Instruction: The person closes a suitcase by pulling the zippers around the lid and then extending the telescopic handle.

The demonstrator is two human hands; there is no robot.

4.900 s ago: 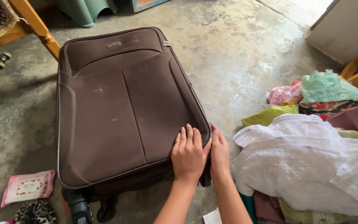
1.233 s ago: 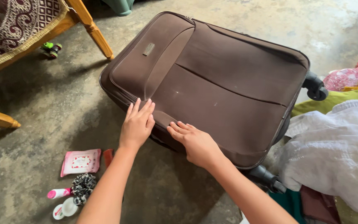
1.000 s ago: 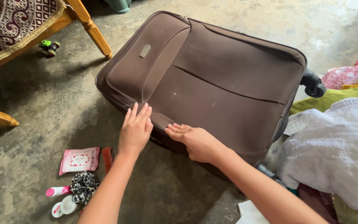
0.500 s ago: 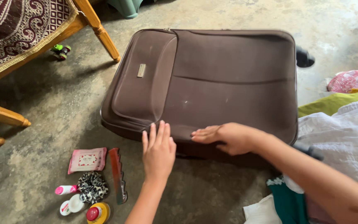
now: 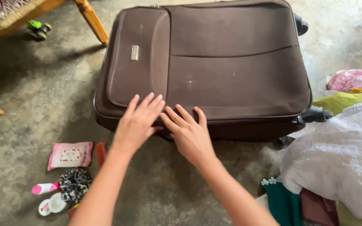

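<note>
Your left hand (image 5: 137, 123) and right hand (image 5: 189, 134) lie flat, grip open, on the near edge of the brown fabric suitcase (image 5: 206, 62), which lies closed on the concrete floor (image 5: 30, 104); clothes pile (image 5: 340, 155) unpacked beside.
</note>
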